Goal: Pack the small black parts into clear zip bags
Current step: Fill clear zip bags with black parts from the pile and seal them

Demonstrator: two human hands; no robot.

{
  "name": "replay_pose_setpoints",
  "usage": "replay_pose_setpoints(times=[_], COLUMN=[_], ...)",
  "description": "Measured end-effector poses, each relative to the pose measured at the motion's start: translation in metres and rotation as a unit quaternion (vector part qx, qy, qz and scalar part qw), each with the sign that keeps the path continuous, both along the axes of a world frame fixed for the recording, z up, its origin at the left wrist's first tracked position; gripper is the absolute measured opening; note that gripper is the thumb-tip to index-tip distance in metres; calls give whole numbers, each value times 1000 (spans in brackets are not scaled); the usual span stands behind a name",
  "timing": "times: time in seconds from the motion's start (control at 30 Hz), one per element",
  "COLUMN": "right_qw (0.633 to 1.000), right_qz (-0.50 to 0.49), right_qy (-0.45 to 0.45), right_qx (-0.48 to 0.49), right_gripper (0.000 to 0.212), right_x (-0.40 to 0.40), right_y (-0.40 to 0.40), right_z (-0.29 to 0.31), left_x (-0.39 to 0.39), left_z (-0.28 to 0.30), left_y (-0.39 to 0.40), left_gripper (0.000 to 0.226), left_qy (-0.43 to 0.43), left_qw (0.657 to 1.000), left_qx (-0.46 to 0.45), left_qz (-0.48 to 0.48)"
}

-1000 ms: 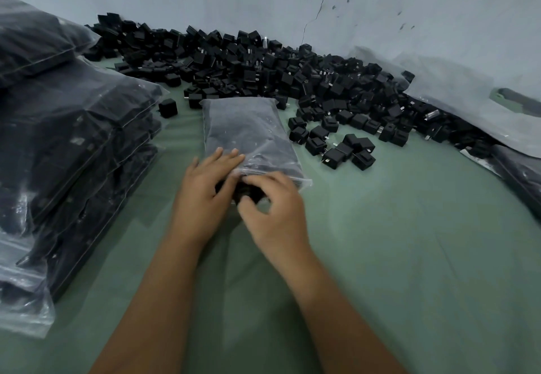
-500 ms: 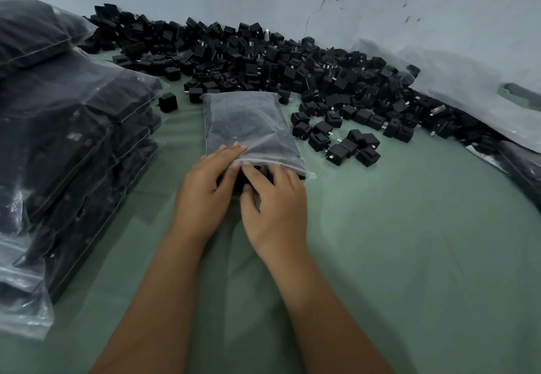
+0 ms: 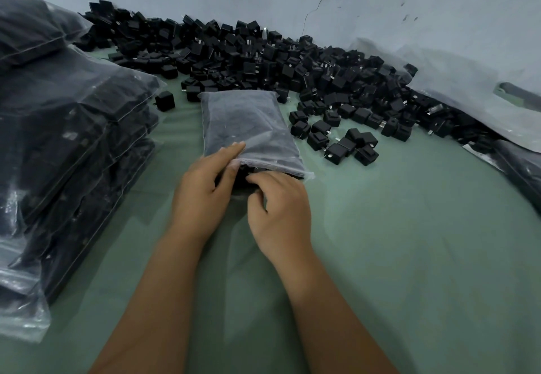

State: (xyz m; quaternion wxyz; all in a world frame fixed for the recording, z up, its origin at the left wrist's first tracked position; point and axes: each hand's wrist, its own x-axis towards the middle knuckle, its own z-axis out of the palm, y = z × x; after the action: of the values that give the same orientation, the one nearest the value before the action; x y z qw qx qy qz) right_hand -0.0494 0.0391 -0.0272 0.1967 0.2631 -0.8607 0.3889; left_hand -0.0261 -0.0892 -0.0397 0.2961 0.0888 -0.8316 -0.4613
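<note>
Both forearms reach forward over the green desk (image 3: 409, 256) and meet at the near, open end of the clear zip bag (image 3: 246, 128). The left hand (image 3: 202, 189) lies palm down, its straight fingers over the bag's near left corner, the index finger on top of the film and the thumb at the mouth. The right hand (image 3: 281, 207) sits just beside it, fingers curled inward at the mouth, pushing at the dark parts there; its grip looks narrow, though whether it pinches a part cannot be told (the fingertips are hidden by the knuckles).

The bag lies flat, already filled dark, its far end touching the heap of loose black parts (image 3: 292, 60) that runs along the wall (image 3: 439, 8). A stack of filled bags (image 3: 67, 145) rises at the left edge, near the left forearm. More plastic bags (image 3: 468, 87) lie at the right against the wall. The open desk is to the right of and nearer than the hands.

Against half a second ago, the right hand's fingers have curled more and drawn slightly back from the mouth; the left hand and the bag lie as before.
</note>
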Motion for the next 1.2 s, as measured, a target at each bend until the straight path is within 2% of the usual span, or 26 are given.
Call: replay_pose_setpoints(times=[0.17,0.33,0.43,0.57,0.63,0.77,0.93,1.03,1.13,1.2], right_qw=[1000,999,999,998,996,989,976,945,925,898], right_qz=[13,32,46,54,62,62,40,47,57,56], right_qy=[8,-28,-25,-8,12,3,-10,-29,-79,-122], right_qx=[14,32,13,39,66,136,215,322,368,420], right_gripper=[28,30,29,36,41,43,34,36,37,41], right_x=[0,-3,-4,-6,-4,-6,-31,-49,-66,-79], right_y=[-1,-1,0,0,0,-8,-27,-38,-51,-61], right_z=[0,0,0,-1,-3,0,14,17,20,22], left_x=[-1,-3,-3,-3,-2,-2,-5,-7,-9,-10], left_z=[-1,3,4,4,4,5,3,2,0,0], left_y=[-2,0,0,-1,1,7,8,8,7,6], left_gripper=[46,41,38,36,35,35,37,37,36,36], left_qy=[-25,-21,-22,-24,-11,39,68,80,87,94], left_qw=[1000,999,999,999,999,995,991,990,990,990], left_qx=[16,38,34,43,27,-78,-107,-100,-94,-91], left_qz=[2,2,5,9,16,42,50,51,54,57])
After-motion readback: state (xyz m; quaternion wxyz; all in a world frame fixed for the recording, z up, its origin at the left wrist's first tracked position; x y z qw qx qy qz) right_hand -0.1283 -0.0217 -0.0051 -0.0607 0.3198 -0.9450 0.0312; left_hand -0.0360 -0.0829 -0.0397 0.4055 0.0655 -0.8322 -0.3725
